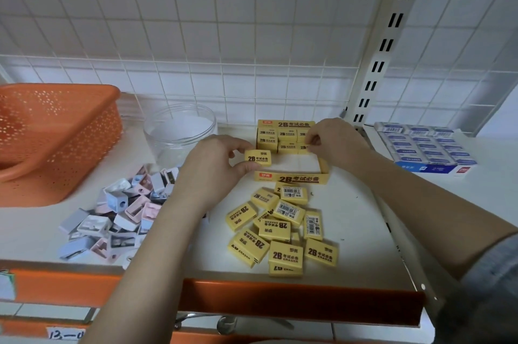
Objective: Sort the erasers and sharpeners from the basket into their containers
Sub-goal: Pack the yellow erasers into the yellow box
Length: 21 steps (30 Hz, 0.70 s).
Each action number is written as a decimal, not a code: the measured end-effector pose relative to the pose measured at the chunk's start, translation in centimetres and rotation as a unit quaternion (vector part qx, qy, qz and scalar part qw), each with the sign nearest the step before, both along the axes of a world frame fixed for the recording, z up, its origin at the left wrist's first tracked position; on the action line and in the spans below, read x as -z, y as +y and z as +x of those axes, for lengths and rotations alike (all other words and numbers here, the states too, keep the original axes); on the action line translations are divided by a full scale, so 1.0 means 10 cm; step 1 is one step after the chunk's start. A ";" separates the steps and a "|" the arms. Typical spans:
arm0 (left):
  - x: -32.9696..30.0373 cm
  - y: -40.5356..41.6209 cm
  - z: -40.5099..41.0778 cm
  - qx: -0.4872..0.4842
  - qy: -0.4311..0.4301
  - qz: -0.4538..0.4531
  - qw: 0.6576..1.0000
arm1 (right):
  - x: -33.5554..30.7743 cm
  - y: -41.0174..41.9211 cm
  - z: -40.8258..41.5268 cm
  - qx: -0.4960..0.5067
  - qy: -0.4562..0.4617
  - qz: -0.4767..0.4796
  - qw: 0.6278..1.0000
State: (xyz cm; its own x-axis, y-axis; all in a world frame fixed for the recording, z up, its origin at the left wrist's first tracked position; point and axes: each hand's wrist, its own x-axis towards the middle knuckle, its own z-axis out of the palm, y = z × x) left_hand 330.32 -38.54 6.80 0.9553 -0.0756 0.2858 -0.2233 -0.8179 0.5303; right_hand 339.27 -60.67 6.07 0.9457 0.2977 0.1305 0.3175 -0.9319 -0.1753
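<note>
A: What is the left hand (215, 164) doing?

B: Its grip pinches one yellow eraser (258, 157) by the short ends, thumb under, finger on top. It is just beside the yellow box (291, 178), near the back of the shelf (350, 220).

A: And the right hand (333, 141)?

B: Its fingers are curled on an eraser already in the box, in the back rows. It looks like it is pushing it snug.

A: Will the eraser be hard to hold?

B: I think not. It looks small and light, a bit rubbery, with a paper sleeve. Hold the sides and it should not slip.

A: Where are the rest?

B: A pile of erasers (283, 228) lies by the front edge. The sharpeners (120, 214) lie in a heap to the left, near the clear jar (179, 130) and the orange basket (56, 130)
</note>
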 end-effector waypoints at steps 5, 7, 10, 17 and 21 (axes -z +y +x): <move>-0.13 -0.21 0.29 0.017 0.010 0.018 1.000 | -0.13 -0.16 -0.25 0.024 0.002 0.083 0.996; -0.19 -0.31 0.41 0.016 0.014 0.026 0.999 | -0.21 -0.22 -0.42 0.039 0.005 0.077 0.996; -0.19 -0.46 0.63 0.013 0.028 0.028 0.999 | -0.31 -0.28 -0.66 0.058 0.035 0.061 0.996; 0.11 -0.69 0.87 -0.014 0.068 0.064 0.996 | -0.26 -0.30 -1.13 0.099 0.102 0.126 0.982; 0.18 -0.66 0.87 -0.025 0.059 0.061 0.996 | -0.18 -0.31 -1.26 0.108 0.122 0.148 0.975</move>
